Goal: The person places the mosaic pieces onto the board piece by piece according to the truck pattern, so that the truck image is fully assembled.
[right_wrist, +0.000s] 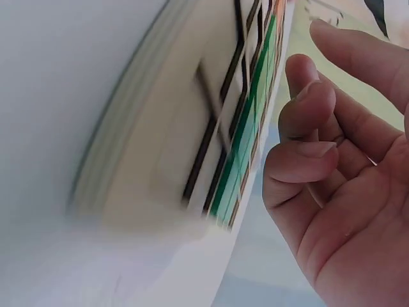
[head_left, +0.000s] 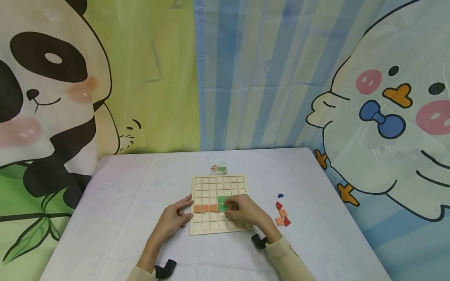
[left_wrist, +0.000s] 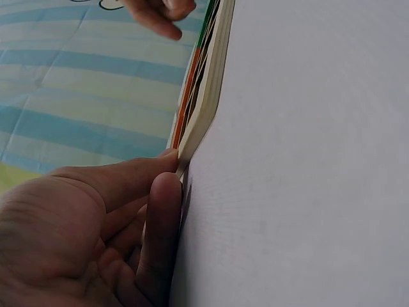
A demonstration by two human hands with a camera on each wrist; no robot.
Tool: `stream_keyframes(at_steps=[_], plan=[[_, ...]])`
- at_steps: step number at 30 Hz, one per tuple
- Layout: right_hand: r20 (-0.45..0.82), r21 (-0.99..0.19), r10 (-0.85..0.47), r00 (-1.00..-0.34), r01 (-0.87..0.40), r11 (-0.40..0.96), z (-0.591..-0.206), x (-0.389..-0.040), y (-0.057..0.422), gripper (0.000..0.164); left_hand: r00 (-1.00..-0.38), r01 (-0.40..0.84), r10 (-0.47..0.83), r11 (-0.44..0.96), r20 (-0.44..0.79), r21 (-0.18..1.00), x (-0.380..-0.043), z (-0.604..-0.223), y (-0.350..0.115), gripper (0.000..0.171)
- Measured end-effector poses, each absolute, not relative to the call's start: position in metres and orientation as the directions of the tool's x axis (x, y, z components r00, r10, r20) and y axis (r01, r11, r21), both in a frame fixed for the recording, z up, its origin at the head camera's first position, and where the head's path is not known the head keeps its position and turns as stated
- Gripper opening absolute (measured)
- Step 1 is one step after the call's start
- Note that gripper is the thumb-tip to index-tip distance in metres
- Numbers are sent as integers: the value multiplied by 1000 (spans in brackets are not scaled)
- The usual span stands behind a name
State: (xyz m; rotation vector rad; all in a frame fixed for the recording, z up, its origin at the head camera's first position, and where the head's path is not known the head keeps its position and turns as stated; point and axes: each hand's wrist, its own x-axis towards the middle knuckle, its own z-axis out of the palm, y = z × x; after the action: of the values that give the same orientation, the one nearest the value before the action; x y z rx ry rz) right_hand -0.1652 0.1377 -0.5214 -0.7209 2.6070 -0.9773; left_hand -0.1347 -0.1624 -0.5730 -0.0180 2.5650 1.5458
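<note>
A pale wooden grid board (head_left: 207,226) lies on the table. Three orange square tiles (head_left: 205,208) form a row in it, with several green tiles (head_left: 221,200) to their right. At the board's left edge is my left hand (head_left: 171,218); in the left wrist view its thumb and a finger touch the rim near a corner. My right hand (head_left: 244,210) hovers over the green tiles and hides part of them. Its fingers (right_wrist: 307,109) are loosely bent, apart from the thumb, and nothing shows between them in the right wrist view.
A small picture card (head_left: 218,167) lies beyond the board's far edge. To the right are loose pieces: a blue half-round (head_left: 280,195), two red pieces (head_left: 279,205) and two orange squares (head_left: 283,213). Printed curtains (head_left: 260,78) hang behind the white table (head_left: 133,187).
</note>
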Motion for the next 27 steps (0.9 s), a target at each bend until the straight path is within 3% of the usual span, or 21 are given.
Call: stream_keyframes(at_steps=[10, 16, 19, 27], plan=[[-50, -661, -421, -906, -286, 694, -523, -154, 194, 26, -988, -93, 68, 453, -138, 887, -135, -573, -161, 56], [-104, -664, -243, -965, -114, 739, -522, -150, 225, 27, -991, -79, 59, 455, -119, 887, -134, -573, -160, 56], [-134, -660, -172, -976, -42, 750, -522, -147, 239, 29, -990, -85, 61, 451, -125, 888, -134, -572, -160, 56], [-134, -638, -100, -986, 8, 770, -522, -141, 276, 29, -988, -109, 53, 450, -148, 886, -134, -571, -160, 56]])
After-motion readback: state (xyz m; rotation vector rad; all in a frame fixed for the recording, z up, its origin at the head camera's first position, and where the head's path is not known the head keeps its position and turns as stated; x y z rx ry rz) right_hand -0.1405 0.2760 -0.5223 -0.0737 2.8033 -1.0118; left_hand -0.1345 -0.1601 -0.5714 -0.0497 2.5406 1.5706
